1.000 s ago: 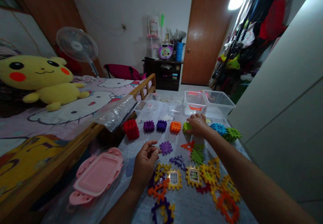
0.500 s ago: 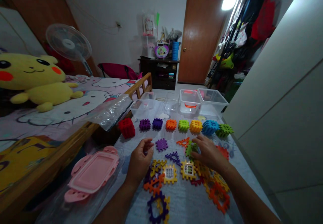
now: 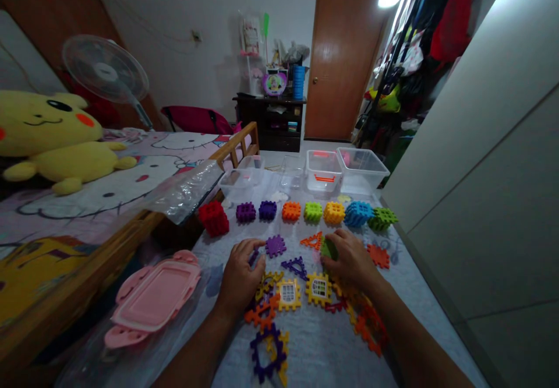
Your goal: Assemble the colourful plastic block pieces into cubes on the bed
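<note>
A row of assembled toy cubes runs across the table: red (image 3: 213, 218), two purple (image 3: 246, 212), orange (image 3: 291, 211), green (image 3: 313, 211), yellow (image 3: 334, 213), blue (image 3: 357, 214) and dark green (image 3: 381, 219). Flat interlocking pieces lie nearer me. My left hand (image 3: 240, 275) rests curled, fingertips beside a purple flat piece (image 3: 275, 245). My right hand (image 3: 351, 258) lies over a green flat piece (image 3: 328, 249), fingers closed on it, next to an orange triangle (image 3: 312, 240).
A pink box lid (image 3: 154, 296) lies at the left front. Clear plastic tubs (image 3: 345, 169) stand behind the cubes. A bed with a yellow plush toy (image 3: 55, 137) borders the left; a white cabinet wall stands to the right.
My right hand pulled back from the cube row, leaving a yellow cube there, and came down on the green flat piece. My left hand shifted slightly toward the purple piece.
</note>
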{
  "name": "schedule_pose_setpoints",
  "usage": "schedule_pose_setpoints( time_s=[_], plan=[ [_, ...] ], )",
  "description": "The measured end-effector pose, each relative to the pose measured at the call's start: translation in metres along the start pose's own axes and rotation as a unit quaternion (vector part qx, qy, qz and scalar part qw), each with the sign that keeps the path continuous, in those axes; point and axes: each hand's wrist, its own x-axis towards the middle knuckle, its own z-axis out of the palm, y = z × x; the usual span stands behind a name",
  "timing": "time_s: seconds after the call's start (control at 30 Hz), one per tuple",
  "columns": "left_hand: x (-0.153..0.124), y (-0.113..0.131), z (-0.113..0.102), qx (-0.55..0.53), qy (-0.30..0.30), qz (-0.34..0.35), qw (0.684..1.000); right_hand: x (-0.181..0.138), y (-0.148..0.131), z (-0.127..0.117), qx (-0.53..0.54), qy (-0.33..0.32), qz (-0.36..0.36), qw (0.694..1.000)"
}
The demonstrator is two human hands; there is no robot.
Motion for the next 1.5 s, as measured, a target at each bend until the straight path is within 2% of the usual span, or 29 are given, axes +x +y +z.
schedule_pose_setpoints(
  time_s=[0.13,0.23,0.37,0.47,0.53,0.63,0.77,0.87,1.07,1.23,1.3,1.5],
  plan=[
    [0.0,-0.001,0.0,-0.01,0.006,-0.018,1.0,-0.001,0.017,-0.005,0.002,-0.006,0.028,1.0],
    [0.0,-0.002,0.0,-0.018,0.002,-0.03,0.999,-0.007,0.019,-0.014,0.033,-0.033,-0.002,0.999],
    [-0.001,-0.002,0.0,-0.023,-0.003,-0.041,0.999,-0.02,-0.002,-0.028,0.102,-0.138,-0.095,0.981],
    [-0.002,-0.002,0.001,-0.023,-0.001,-0.048,0.999,-0.026,-0.024,-0.028,0.068,-0.184,-0.115,0.974],
    [-0.002,-0.003,0.001,-0.024,0.001,-0.05,0.998,-0.027,-0.033,-0.023,0.046,-0.173,-0.124,0.976],
    [-0.002,-0.003,0.001,-0.027,0.0,-0.053,0.998,-0.024,-0.037,-0.01,0.082,-0.122,-0.13,0.981],
    [-0.002,-0.002,0.001,-0.033,-0.001,-0.058,0.998,-0.017,-0.028,0.001,0.161,-0.055,-0.103,0.98],
    [-0.003,-0.002,0.002,-0.037,0.0,-0.057,0.998,-0.013,-0.016,-0.002,0.186,-0.021,-0.063,0.98],
    [-0.003,-0.001,0.002,-0.042,-0.001,-0.058,0.997,-0.011,0.004,-0.016,0.162,-0.064,-0.061,0.983],
    [-0.003,-0.001,0.001,-0.037,-0.002,-0.059,0.998,-0.005,0.022,-0.002,0.027,0.013,0.008,1.0],
    [-0.002,-0.001,0.001,-0.033,-0.001,-0.058,0.998,-0.003,0.026,0.003,-0.009,0.024,0.037,0.999],
    [0.001,-0.004,0.003,0.022,-0.042,-0.021,0.999,-0.003,0.028,0.01,-0.005,-0.025,0.044,0.999]
  ],
)
